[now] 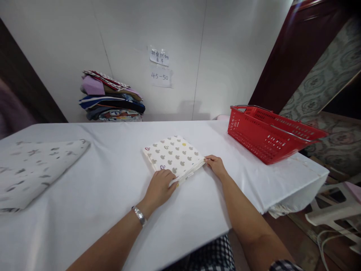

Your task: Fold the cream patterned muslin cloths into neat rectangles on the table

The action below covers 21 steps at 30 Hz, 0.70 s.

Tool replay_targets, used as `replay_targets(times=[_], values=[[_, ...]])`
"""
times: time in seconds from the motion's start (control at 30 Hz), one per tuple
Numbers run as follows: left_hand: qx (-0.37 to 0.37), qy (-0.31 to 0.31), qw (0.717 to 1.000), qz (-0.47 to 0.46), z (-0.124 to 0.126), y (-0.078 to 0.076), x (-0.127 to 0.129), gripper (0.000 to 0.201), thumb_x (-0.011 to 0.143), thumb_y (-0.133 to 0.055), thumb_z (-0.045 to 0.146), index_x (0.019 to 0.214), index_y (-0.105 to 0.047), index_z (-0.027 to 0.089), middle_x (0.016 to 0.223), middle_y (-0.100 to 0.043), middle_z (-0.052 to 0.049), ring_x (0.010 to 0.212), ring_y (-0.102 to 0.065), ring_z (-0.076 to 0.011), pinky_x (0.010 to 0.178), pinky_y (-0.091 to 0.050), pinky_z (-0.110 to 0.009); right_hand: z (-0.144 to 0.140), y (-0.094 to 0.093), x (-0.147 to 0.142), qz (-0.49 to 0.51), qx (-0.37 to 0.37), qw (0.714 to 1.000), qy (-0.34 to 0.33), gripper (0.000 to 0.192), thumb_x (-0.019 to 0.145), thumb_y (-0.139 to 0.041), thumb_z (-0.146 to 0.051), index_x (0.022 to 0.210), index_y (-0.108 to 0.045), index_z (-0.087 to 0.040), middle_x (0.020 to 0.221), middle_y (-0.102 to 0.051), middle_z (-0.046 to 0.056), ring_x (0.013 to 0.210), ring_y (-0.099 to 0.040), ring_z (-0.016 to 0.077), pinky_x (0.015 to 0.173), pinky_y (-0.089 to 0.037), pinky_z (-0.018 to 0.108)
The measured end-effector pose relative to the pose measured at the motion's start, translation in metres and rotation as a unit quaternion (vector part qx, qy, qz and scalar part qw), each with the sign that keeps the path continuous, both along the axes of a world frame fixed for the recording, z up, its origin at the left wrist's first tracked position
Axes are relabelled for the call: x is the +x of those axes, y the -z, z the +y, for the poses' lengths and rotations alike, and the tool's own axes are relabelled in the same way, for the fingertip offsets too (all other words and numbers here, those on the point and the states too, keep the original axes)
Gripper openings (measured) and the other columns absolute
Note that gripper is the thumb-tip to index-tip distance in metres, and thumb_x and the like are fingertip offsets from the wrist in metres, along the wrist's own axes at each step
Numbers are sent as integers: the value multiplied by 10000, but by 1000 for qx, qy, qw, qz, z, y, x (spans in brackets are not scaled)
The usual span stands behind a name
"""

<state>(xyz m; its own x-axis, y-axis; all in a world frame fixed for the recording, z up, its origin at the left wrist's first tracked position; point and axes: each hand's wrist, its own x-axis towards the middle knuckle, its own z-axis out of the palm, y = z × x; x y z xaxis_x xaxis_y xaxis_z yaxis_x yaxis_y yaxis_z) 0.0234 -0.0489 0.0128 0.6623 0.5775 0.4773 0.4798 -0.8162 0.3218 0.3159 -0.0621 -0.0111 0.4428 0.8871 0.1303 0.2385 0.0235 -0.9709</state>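
Observation:
A folded white cloth [177, 153] with grey apple-shaped prints and a few coloured ones lies in the middle of the white-covered table [109, 180]. My left hand [161, 185] wears a silver bracelet at the wrist and grips the cloth's near left corner, thumb at the edge and fingers on top. At the right corner, my right hand [216, 165] pinches the stacked layers between thumb and fingers. The layers show along the near edge between both hands.
Another white patterned cloth [36, 165] lies at the left. A stack of folded fabrics [113, 98] stands by the back wall. A red plastic basket [267, 133] sits at the right edge, with a white stool [335, 210] beyond. Paper signs [160, 76] hang on the wall.

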Motion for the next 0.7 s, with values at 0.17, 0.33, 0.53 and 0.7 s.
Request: replay_targets(times=[0.17,0.33,0.53,0.7], values=[[-6,-2,1000,0,-1,-1,0,102,863,-475,269,836,-556,213,824,-577,-21,798,-512,-185,748,-381,-368,2,0,-2,-7,8,1000,11,236,626,-651,-391,727,-683,-179,476,-506,-40,474,-427,111,494,-338,261],[-1,1,1000,2,0,0,0,87,862,-480,260,835,-547,211,823,-575,-19,798,-509,-183,749,-380,-363,-3,-4,-1,-14,14,1000,-9,256,629,-664,-379,778,-707,-176,536,-541,-27,521,-445,114,525,-358,262],[-8,-2,1000,3,0,-1,0,76,856,-491,255,837,-548,208,819,-574,-14,799,-511,-179,751,-377,-357,-4,-3,0,-29,34,998,-34,330,597,-687,-353,881,-712,-187,611,-557,-21,568,-448,114,535,-363,250],[-10,-1,1000,7,-1,-2,0,112,870,-469,264,824,-551,203,818,-572,-18,807,-505,-180,756,-375,-358,-1,0,0,-33,39,998,-29,293,616,-672,-350,853,-715,-181,596,-549,-18,577,-461,120,528,-366,248]])
